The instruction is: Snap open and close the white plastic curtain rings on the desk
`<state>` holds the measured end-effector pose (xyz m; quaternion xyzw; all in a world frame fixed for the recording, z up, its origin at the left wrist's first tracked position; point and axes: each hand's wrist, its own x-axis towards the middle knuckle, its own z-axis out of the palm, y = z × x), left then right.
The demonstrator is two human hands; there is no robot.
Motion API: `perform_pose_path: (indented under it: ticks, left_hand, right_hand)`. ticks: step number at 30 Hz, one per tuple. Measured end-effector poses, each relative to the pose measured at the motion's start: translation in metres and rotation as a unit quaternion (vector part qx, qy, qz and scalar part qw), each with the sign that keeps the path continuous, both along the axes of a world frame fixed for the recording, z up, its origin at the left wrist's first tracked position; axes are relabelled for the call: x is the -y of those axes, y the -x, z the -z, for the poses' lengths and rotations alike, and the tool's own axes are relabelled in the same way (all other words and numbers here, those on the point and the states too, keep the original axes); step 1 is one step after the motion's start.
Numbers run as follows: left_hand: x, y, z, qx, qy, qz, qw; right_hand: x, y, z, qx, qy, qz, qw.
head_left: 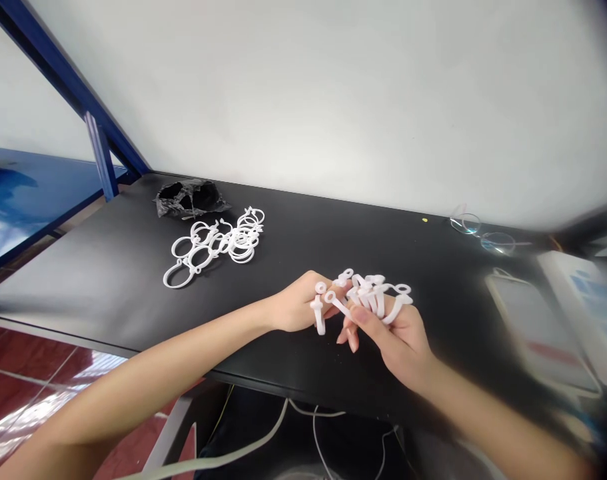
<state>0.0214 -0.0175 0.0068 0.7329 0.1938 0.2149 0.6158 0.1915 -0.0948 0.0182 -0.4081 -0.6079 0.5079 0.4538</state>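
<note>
Near the front of the black table, my two hands are close together around a bunch of white plastic curtain rings (376, 293), each with a small eyelet. My right hand (408, 343) is closed on the bunch, thumb pressed on top and several rings looped about its fingers. Beside it, my left hand (296, 305) is closed with its fingers curled at the rings; one ring (320, 317) hangs at its knuckles. The left fingertips are partly hidden behind the rings. To the left on the table lies a loose pile of similar white rings (240, 240).
Behind the pile sits a crumpled black plastic bag (216, 200), its mouth open. Eyeglasses (498, 243) lie at the back right, near a phone (543, 333) and a white box (590, 300). A blue metal frame (100, 157) stands left; cables (253, 443) hang below the table edge.
</note>
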Motion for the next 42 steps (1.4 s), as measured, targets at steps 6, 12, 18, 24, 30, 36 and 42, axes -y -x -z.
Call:
perform_pose_path:
  ticks: [6, 12, 18, 24, 30, 36, 42]
  left_hand:
    - [0.002, -0.004, 0.002, -0.033, -0.102, -0.122, 0.987]
    - [-0.003, 0.004, -0.001, -0.085, -0.145, -0.087, 0.982]
    - [-0.003, 0.007, -0.006, -0.043, -0.132, -0.059, 0.989]
    - [-0.001, 0.004, -0.006, -0.01, -0.06, -0.035, 0.998]
    - [0.005, 0.028, -0.021, -0.055, -0.115, -0.059, 0.99]
    - [0.011, 0.113, -0.009, -0.112, -0.288, -0.425, 0.851]
    - [-0.018, 0.18, 0.024, -0.263, -0.295, -0.53, 0.75]
  right_hand:
    - [-0.007, 0.007, 0.01, 0.081, -0.018, 0.042, 0.996]
    - [-0.011, 0.005, 0.006, 0.032, 0.06, 0.007, 0.998]
    - [-0.012, -0.001, 0.004, 0.016, 0.025, -0.015, 0.999]
    - [-0.008, -0.002, 0.01, 0.018, 0.028, -0.011, 0.999]
    - [-0.029, -0.008, 0.008, -0.107, 0.131, 0.077, 0.983]
    - [-0.068, 0.007, 0.012, -0.027, 0.182, 0.078, 0.98]
    - [-0.112, 0.054, 0.008, 0.088, 0.065, -0.059, 0.992]
